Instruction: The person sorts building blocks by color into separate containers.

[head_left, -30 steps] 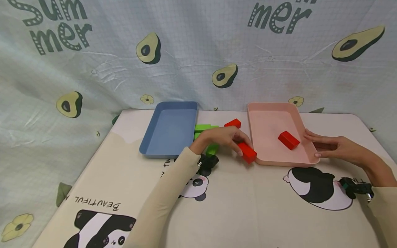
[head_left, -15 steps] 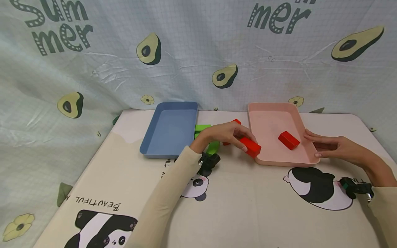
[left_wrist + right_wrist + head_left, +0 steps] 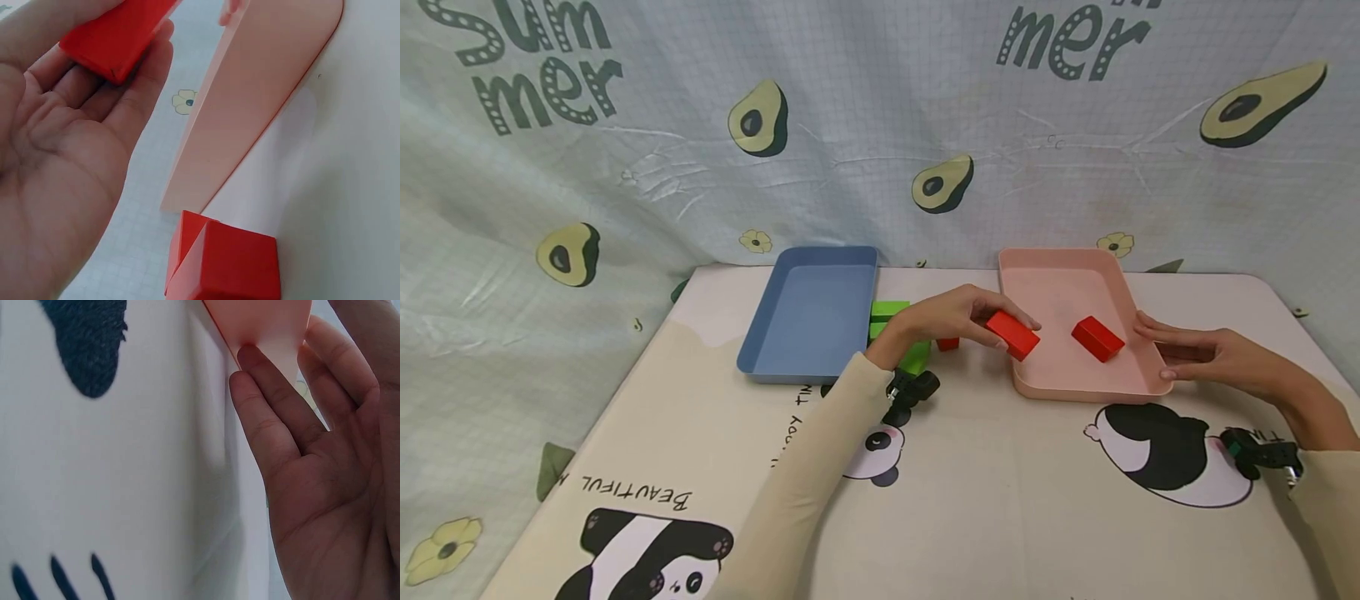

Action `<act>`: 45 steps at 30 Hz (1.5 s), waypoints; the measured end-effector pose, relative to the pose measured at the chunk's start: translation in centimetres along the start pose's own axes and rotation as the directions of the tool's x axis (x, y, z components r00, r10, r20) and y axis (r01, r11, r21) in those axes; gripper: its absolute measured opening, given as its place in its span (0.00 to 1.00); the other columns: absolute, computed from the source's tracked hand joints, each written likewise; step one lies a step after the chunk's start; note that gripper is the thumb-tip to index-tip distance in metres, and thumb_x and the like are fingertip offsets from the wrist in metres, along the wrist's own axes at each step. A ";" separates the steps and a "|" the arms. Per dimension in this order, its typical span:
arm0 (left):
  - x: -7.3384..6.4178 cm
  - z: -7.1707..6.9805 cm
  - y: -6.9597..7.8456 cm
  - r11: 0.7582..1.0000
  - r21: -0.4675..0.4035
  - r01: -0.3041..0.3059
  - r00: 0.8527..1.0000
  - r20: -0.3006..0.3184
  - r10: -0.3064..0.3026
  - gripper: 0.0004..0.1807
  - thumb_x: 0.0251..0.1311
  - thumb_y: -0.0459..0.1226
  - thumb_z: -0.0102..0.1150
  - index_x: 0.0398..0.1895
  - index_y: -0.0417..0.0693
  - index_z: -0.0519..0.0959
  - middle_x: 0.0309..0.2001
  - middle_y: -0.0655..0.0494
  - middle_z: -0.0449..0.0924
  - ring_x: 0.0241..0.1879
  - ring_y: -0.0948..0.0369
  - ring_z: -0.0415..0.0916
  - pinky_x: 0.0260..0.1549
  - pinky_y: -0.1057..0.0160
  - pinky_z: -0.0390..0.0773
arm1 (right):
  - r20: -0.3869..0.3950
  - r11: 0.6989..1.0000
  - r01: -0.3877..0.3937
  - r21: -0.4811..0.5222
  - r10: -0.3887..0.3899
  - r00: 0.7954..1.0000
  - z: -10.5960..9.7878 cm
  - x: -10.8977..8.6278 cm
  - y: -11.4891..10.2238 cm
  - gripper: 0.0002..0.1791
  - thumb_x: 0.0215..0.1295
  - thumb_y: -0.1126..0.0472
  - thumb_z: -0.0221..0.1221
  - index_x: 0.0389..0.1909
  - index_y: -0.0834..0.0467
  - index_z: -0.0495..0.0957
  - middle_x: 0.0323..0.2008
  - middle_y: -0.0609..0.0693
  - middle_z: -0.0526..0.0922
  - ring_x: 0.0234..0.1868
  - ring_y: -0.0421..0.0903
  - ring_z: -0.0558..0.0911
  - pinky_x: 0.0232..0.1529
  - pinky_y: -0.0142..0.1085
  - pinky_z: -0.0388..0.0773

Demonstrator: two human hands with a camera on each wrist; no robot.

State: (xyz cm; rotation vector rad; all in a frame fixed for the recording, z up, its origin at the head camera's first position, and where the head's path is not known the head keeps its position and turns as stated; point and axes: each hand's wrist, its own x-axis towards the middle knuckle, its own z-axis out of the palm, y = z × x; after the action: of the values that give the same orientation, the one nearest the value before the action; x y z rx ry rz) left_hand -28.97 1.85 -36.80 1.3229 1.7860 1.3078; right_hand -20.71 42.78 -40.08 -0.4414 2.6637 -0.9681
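My left hand (image 3: 951, 312) pinches a red block (image 3: 1012, 335) between thumb and fingers, raised over the left rim of the pink tray (image 3: 1052, 287). The left wrist view shows the held block (image 3: 119, 44) beside the tray's outer wall (image 3: 240, 94). Inside the tray lies another red block (image 3: 1097, 338), set at a slant. My right hand (image 3: 1217, 354) rests its fingers against the tray's right side, and in the right wrist view fingertips (image 3: 249, 390) touch or nearly touch the outer wall. Partly hidden behind the left hand, red blocks (image 3: 237, 262) stay on the table.
Several green blocks (image 3: 890, 311) sit beside the blue tray (image 3: 812, 317), partly covered by the left hand and wrist. A panda-printed cloth (image 3: 970, 500) covers the table. Behind the trays hangs an avocado-printed sheet (image 3: 850, 108).
The left hand has lifted its red block and carried it rightward and away from me, from beside the pink tray to over its left rim. The right hand stays put.
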 end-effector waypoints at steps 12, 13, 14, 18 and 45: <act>0.8 0.2 0.6 0.994 0.057 0.094 0.989 -0.119 -0.087 0.21 0.61 0.31 0.69 0.59 0.41 0.82 0.50 0.55 0.83 0.48 0.58 0.77 0.49 0.63 0.80 | 0.014 0.998 -0.049 -0.041 0.049 0.999 -0.2 0.1 0.1 0.41 0.67 0.49 0.66 0.78 0.43 0.60 0.77 0.34 0.54 0.58 0.12 0.59 0.50 0.24 0.72; 0.9 0.2 0.6 0.992 0.071 0.104 0.987 -0.128 -0.094 0.20 0.61 0.31 0.70 0.58 0.42 0.83 0.50 0.55 0.83 0.48 0.58 0.77 0.48 0.63 0.80 | 0.014 0.998 -0.044 -0.037 0.044 0.999 -0.2 0.1 0.1 0.41 0.67 0.50 0.67 0.78 0.43 0.61 0.77 0.33 0.54 0.57 0.11 0.59 0.50 0.23 0.71; 1.0 0.2 0.6 0.990 0.083 0.111 0.986 -0.133 -0.100 0.20 0.61 0.32 0.69 0.58 0.42 0.83 0.50 0.55 0.83 0.48 0.58 0.77 0.48 0.64 0.80 | 0.015 0.999 -0.039 -0.032 0.039 0.999 -0.2 0.1 0.1 0.41 0.67 0.50 0.67 0.78 0.43 0.61 0.77 0.33 0.55 0.56 0.10 0.58 0.50 0.23 0.71; 1.4 0.4 0.5 0.989 0.094 0.118 0.985 -0.135 -0.105 0.20 0.62 0.32 0.69 0.58 0.43 0.83 0.50 0.56 0.83 0.48 0.59 0.77 0.48 0.64 0.80 | 0.010 1.000 -0.017 -0.014 0.018 1.000 -0.2 0.1 0.0 0.40 0.67 0.52 0.67 0.78 0.45 0.62 0.75 0.29 0.56 0.55 0.09 0.58 0.49 0.20 0.71; 2.7 2.6 0.5 0.996 0.014 0.089 0.985 -0.147 -0.086 0.17 0.63 0.34 0.69 0.55 0.47 0.84 0.45 0.58 0.84 0.45 0.60 0.77 0.44 0.67 0.79 | -0.020 0.999 0.042 -0.004 -0.042 0.999 0.1 0.0 -0.2 0.39 0.66 0.54 0.69 0.76 0.49 0.65 0.71 0.22 0.59 0.57 0.08 0.59 0.48 0.19 0.72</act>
State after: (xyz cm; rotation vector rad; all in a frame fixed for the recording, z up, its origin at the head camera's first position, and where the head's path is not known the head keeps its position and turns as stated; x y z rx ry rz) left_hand -27.55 5.37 -37.02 1.1713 1.9384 1.3725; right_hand -20.61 42.59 -40.03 -0.4930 2.6843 -0.9857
